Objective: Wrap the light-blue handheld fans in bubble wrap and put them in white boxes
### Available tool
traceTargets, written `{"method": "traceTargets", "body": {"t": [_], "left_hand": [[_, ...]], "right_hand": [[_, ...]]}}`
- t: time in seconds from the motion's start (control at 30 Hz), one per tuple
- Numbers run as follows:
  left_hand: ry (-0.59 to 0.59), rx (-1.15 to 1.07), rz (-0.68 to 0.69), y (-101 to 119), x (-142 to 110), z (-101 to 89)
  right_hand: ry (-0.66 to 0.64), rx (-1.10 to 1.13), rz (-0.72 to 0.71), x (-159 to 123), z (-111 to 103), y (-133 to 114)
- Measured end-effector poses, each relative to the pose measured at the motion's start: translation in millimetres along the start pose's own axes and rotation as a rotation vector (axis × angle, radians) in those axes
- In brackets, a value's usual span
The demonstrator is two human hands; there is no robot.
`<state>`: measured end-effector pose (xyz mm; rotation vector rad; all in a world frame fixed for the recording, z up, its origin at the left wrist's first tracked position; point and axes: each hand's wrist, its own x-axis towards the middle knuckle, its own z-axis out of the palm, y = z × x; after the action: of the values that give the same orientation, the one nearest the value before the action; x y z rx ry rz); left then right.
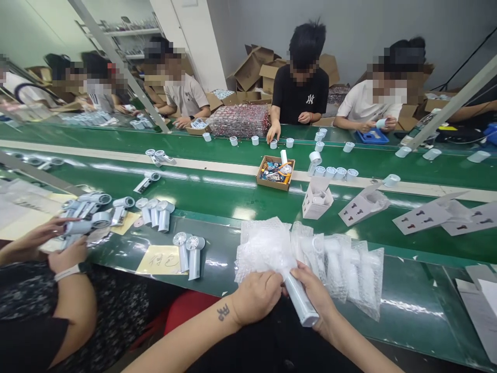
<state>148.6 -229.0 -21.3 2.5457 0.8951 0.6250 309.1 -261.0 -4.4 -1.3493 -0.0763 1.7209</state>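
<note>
A pale handheld fan (301, 303) has its head end inside a bubble-wrap bag, and its handle sticks out toward me. My right hand (313, 291) is closed around that handle. My left hand (259, 296) pinches the mouth of the bubble-wrap bag (267, 241) beside the handle. More bubble wrap lies under and behind this bag; I cannot tell how many layers. To the right of my hands, several bagged fans (353, 272) lie in an overlapping row. Two unwrapped fans (193, 254) rest to the left, partly on a yellow paper (157, 259) with handwriting.
A co-worker's hands (70, 243) handle fans at the left. Several open white boxes (317, 199) stand on the green belt (217, 199), near a small carton of tools (275, 173). Across the line, other people work over pale round parts (254, 140). Papers (479, 295) lie at the right edge.
</note>
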Motion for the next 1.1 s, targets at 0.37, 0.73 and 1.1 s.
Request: {"method": "traceTargets", "body": {"t": [0.37,0.73,1.1], "left_hand": [[-0.246,-0.669,-0.483,30,28,-38.4],[-0.436,-0.697,0.165,77,63,-41.2],[0.099,-0.373,-0.94,-72,-1,-62.5]], "right_hand": [[-0.118,-1.098,-0.456,-60,-56,-40],[-0.161,-0.124,0.264,-47,-76,-50],[0.542,-0.591,-0.414,-9,-152,-69]]}}
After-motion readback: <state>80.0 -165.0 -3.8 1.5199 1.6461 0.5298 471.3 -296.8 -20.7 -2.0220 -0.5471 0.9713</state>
